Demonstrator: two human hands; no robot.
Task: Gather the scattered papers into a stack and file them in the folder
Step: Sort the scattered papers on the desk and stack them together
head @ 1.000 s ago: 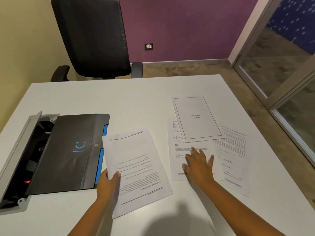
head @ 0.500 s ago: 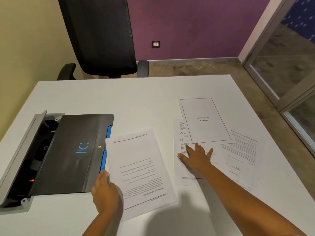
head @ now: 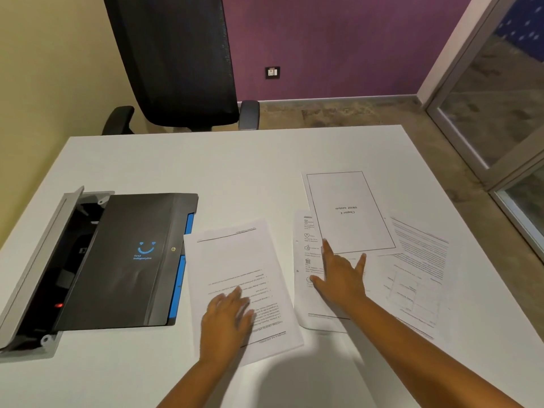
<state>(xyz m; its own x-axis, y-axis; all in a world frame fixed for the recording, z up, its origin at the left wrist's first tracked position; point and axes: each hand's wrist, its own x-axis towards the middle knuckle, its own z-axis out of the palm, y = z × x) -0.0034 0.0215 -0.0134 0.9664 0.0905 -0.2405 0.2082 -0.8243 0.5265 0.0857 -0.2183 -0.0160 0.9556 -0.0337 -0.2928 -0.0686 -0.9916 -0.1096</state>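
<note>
Head cam: left hand [head: 228,319] is lying flat, fingers straight, pinning one sheet [head: 240,287] beside the shut folder [head: 123,260]. Right hand [head: 341,278] is spreading wide on the overlapping papers [head: 350,213], probably to drag them together.

folder [head: 126,260]: black, closed, flat on the surface at left, blue smiley logo on its cover, blue edge along its right side.
left paper [head: 235,278]: printed sheet just right of the folder, slightly tilted.
framed title page [head: 350,210]: lies on top of the icon sheet [head: 306,290].
right sheet [head: 418,278]: printed text, partly under the title page.
</note>
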